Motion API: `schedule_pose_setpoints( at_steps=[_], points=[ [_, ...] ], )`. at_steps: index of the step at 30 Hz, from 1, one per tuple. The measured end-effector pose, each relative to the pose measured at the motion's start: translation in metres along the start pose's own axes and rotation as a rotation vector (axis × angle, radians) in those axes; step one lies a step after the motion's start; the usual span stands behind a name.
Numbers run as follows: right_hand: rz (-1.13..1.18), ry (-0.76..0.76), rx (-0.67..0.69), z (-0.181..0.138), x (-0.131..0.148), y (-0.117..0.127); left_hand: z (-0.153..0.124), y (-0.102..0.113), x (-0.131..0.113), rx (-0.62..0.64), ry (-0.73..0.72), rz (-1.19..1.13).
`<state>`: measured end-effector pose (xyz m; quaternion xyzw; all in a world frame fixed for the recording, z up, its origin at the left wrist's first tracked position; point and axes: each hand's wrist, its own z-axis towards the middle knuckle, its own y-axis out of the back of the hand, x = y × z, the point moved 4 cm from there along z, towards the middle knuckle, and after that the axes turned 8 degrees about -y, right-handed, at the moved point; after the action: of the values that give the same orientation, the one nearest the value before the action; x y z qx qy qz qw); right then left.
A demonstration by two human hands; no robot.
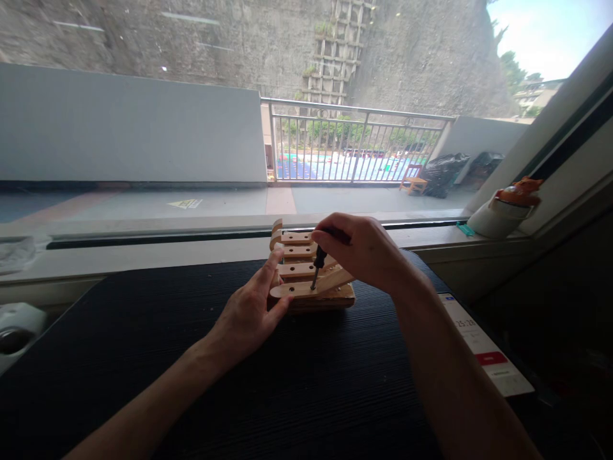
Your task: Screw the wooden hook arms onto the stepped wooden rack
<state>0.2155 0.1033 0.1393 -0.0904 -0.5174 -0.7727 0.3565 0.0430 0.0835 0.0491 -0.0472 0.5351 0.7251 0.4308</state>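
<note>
A small wooden assembly (306, 281) of several slats with holes sits on a black ribbed mat (239, 383) by the window. My right hand (359, 252) is closed round a black-handled screwdriver (317, 265), whose tip stands in the nearest slat. My left hand (253, 306) lies against the assembly's left side, fingers stretched out and pressed to the slat ends, steadying it.
A phone (483, 345) with a lit screen lies at the mat's right edge. A white pot with an orange figure (507, 207) stands on the sill at the right. A white object (14, 322) sits at the far left. The window glass runs just behind the assembly.
</note>
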Motion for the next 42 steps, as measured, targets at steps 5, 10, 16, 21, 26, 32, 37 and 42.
schedule_pose_setpoints(
  at_steps=[5, 10, 16, 21, 26, 32, 37, 42],
  points=[
    [-0.053, -0.025, -0.063, 0.003, -0.007, 0.0, 0.0, 0.0, 0.0, 0.005, 0.012, -0.005],
    [0.036, 0.062, 0.055, -0.003, 0.006, -0.006, 0.0, -0.001, 0.002, -0.006, 0.008, -0.002],
    [0.019, 0.032, 0.045, -0.002, 0.004, -0.005, -0.001, -0.001, 0.002, -0.014, 0.001, -0.008],
    [-0.081, -0.039, -0.034, 0.003, -0.011, -0.001, 0.0, 0.0, 0.0, 0.011, 0.017, -0.008],
    [-0.037, 0.004, -0.019, 0.001, -0.004, -0.003, 0.0, -0.001, 0.002, 0.008, 0.022, -0.002],
    [0.048, 0.067, 0.086, -0.004, 0.009, -0.005, 0.0, -0.001, 0.003, -0.002, 0.017, -0.005],
    [-0.041, 0.005, 0.012, 0.0, -0.003, 0.001, 0.0, -0.001, 0.002, 0.017, 0.029, 0.006],
    [-0.151, -0.05, -0.061, 0.004, -0.015, 0.005, -0.001, -0.001, 0.001, 0.024, 0.036, -0.002]
  ],
)
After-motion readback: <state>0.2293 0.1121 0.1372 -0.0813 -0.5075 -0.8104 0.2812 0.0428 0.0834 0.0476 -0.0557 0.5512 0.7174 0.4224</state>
